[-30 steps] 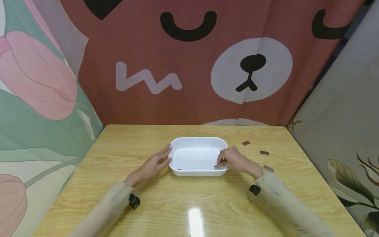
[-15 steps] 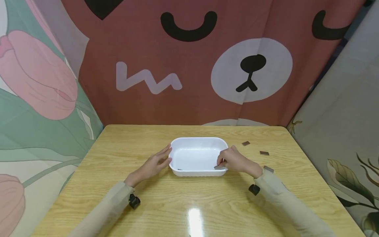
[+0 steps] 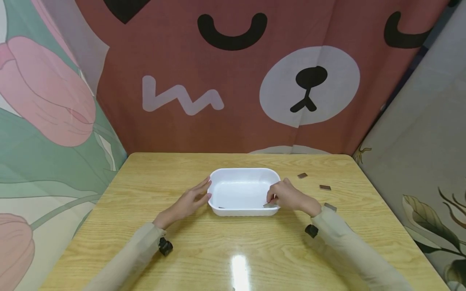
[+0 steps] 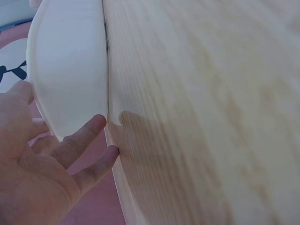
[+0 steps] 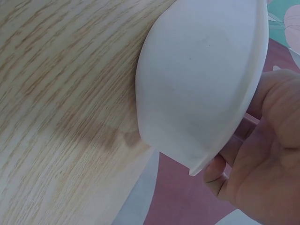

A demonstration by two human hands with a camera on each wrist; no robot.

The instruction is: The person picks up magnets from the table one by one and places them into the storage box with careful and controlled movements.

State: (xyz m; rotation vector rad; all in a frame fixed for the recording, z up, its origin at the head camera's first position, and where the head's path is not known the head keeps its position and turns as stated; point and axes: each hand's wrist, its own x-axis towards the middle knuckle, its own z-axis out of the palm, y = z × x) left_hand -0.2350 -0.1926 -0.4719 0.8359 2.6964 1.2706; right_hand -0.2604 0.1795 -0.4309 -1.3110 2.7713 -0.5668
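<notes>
A white plastic basin (image 3: 240, 190) with rounded corners stands on the table. My left hand (image 3: 187, 204) rests against its left end, fingers extended; in the left wrist view, the fingers (image 4: 79, 140) lie spread along the outer wall. Over the basin's right end reaches my right hand (image 3: 289, 196), its fingers curled and pinching a small flat rectangular piece (image 3: 270, 205) low inside the front wall. The right wrist view shows this hand (image 5: 267, 164) behind the rim, mostly hiding the brownish piece (image 5: 245, 127). A dark sliver (image 3: 221, 207) shows inside the basin's front left.
To the basin's right lie three similar small rectangular pieces: a brown piece (image 3: 302, 176) at the back, another brown piece (image 3: 325, 187) in the middle, and a greyish piece (image 3: 330, 207) beside the right sleeve. Printed cloth (image 3: 233, 129) hangs behind the wooden table (image 3: 196, 258).
My right wrist has shifted very slightly to the left. The left hand, the basin and the loose pieces have stayed in place.
</notes>
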